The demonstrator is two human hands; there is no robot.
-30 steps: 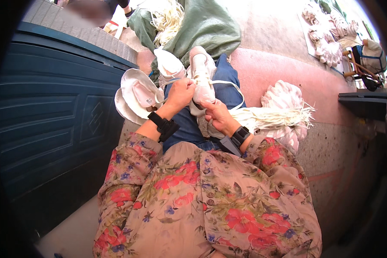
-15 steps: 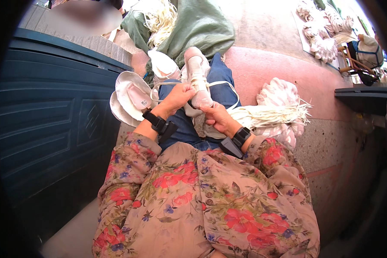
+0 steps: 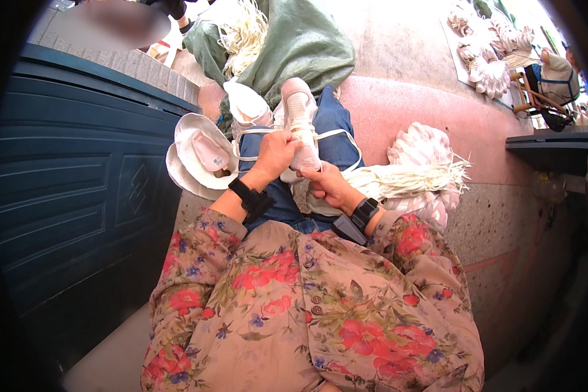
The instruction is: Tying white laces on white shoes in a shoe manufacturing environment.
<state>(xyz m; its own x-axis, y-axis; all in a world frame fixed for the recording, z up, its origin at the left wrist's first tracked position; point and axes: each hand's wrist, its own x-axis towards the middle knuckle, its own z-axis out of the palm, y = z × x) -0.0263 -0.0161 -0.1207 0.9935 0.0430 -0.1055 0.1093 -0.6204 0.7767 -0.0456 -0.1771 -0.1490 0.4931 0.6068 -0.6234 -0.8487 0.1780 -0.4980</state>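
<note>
A pale pink and white shoe upper (image 3: 298, 104) lies lengthwise between my knees, its far end pointing away from me. White shoelace (image 3: 339, 132) runs across its middle and loops out to both sides. My left hand (image 3: 276, 155) is closed in a pinch at the upper's left edge, beside the lacing; its fingertips seem to grip the lace. My right hand (image 3: 331, 186) pinches the near end of the upper between thumb and fingers. A white sun hat (image 3: 191, 140) rests to the left of my left hand, with a pale pink piece inside it.
Right of my legs lie a bundle of white laces (image 3: 408, 178) and stacked pale uppers (image 3: 419, 142). A green sack (image 3: 310, 49) with more laces (image 3: 245, 39) stands ahead. A dark blue panel (image 3: 59, 176) flanks my left. Far right are more uppers (image 3: 490, 72) and a wooden-framed chair (image 3: 536, 95).
Both hands keep hold of the upper. My left hand has shifted slightly right and down along the upper, and my right hand has dropped a little. The view has tilted slightly.
</note>
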